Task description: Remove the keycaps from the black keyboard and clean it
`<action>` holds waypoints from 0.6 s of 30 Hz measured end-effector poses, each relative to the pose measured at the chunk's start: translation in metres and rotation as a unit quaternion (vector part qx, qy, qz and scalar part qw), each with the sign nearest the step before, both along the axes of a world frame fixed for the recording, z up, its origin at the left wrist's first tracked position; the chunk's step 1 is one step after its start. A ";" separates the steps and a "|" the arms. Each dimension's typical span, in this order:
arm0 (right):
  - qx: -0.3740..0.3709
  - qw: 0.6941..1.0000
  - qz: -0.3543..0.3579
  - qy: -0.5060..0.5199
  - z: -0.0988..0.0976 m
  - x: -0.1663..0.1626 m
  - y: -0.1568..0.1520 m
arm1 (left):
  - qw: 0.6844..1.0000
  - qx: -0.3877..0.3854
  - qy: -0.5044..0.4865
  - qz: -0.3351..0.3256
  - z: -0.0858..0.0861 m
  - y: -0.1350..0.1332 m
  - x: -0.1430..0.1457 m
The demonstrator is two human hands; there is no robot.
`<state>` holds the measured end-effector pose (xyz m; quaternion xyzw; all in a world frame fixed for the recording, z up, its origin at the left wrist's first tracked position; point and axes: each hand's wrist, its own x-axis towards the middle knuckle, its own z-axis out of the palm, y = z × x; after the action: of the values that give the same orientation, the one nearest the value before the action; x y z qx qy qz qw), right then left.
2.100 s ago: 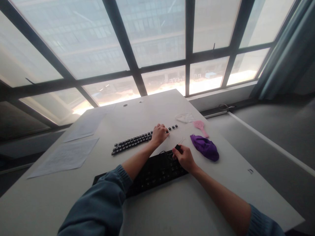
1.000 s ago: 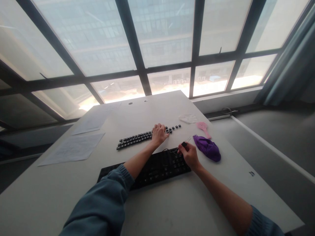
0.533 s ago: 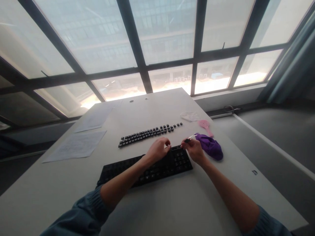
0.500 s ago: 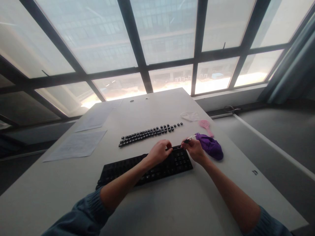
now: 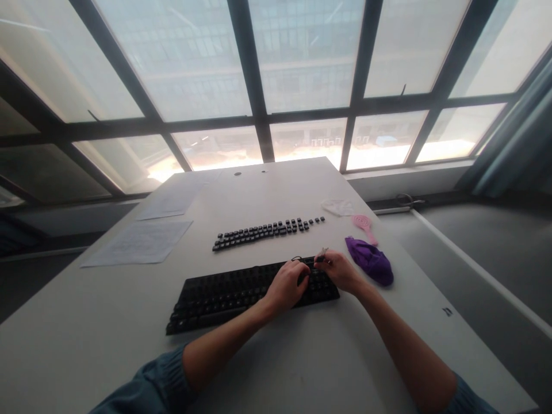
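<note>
A black keyboard lies across the white table in front of me. My left hand rests on its right part with fingers curled down onto the keys. My right hand sits at the keyboard's far right end, pinched on a small thin tool whose tip points up and left. Beyond the keyboard a long row of loose black keycaps lies on the table.
A purple cloth bundle lies just right of my right hand, with a pink brush and a pale crumpled piece behind it. Paper sheets lie at the left. Large windows stand beyond the table's far edge.
My left hand left the keycap row and came back and down onto the keyboard's right part. My right hand stayed at the keyboard's right end, and the tool has swung to point up-left. The view tilted slightly.
</note>
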<state>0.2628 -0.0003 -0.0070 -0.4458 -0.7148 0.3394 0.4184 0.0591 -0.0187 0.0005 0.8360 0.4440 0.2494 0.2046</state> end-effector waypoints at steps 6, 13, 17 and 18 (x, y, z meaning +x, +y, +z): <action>0.006 1.000 -0.003 0.001 0.003 -0.003 0.000 | 1.000 0.002 -0.006 0.006 -0.001 -0.001 0.001; 0.027 0.999 0.020 -0.037 0.004 -0.007 -0.004 | 1.000 0.007 0.006 0.003 0.003 0.000 0.002; 0.054 0.997 0.032 -0.046 0.004 -0.007 -0.007 | 1.000 -0.002 0.018 -0.003 0.007 0.007 0.008; 0.060 0.997 0.033 -0.044 0.003 -0.007 -0.007 | 1.000 -0.005 0.026 -0.004 0.007 0.010 0.010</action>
<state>0.2557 -0.0077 -0.0039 -0.4107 -0.7658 0.2896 0.4014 0.0691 -0.0087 0.0071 0.8429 0.4470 0.2245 0.1981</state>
